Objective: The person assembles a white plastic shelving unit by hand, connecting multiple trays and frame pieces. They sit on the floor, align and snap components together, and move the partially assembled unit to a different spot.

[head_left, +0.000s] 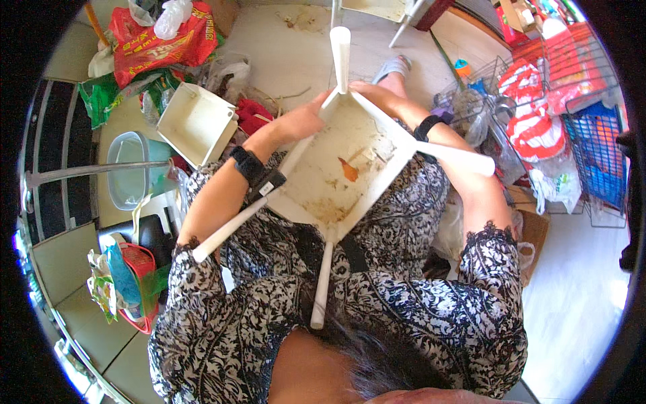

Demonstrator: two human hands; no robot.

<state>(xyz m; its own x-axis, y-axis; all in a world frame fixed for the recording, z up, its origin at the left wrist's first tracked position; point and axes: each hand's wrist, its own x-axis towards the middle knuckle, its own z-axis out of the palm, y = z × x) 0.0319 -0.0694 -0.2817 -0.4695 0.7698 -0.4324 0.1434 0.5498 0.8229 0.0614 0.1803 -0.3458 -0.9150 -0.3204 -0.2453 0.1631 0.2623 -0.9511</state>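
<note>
A white plastic shelf tier [316,158] rests over my lap, tilted, with a tube leg standing out at each corner. Dirt smudges its inner face, and an orange-brown scrap [348,170] lies in the middle. My left hand [308,122] grips the far left rim, close to the far corner; its fingertips are partly hidden by the edge. On the other side of that corner, my right hand [369,93] is closed at the far right rim, its fingers mostly hidden behind the tier. Black bands circle both wrists.
Another white shelf tier [196,126] leans at the left beside a clear bucket [133,170]. Red bags [161,44] are piled behind. Wire racks [595,151] with bags stand at the right. A further white tier [377,5] with legs is at the far edge. A metal bar [101,172] juts in from the left.
</note>
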